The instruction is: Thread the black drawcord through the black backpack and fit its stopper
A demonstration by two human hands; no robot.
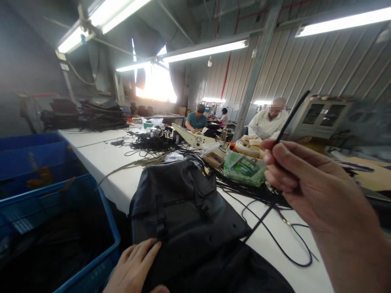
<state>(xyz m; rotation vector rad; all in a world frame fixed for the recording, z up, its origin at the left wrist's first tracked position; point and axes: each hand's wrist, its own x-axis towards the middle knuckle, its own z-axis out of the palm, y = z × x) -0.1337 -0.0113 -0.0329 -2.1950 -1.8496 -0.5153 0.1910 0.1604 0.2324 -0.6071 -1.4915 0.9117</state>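
Observation:
A black backpack (183, 203) with straps and buckles lies on the white table in front of me. My left hand (132, 264) rests on its left side, fingers stretched out over the fabric near a buckle strap. Raised at the right, my right hand (308, 175) pinches a black cord (295, 114) between thumb and fingers. One end of the cord sticks up above the hand. Below, it runs down toward the backpack's right edge; where it meets the bag is hard to see. A loop of thin dark cord lies on the table beneath this hand.
Blue crates (113, 228) with dark contents stand left of the table (91, 142). Beyond the backpack are heaped black cords (152, 140), a green plastic packet (244, 167), a small cardboard box (214, 160) and tape rolls (249, 146). Several people work farther back.

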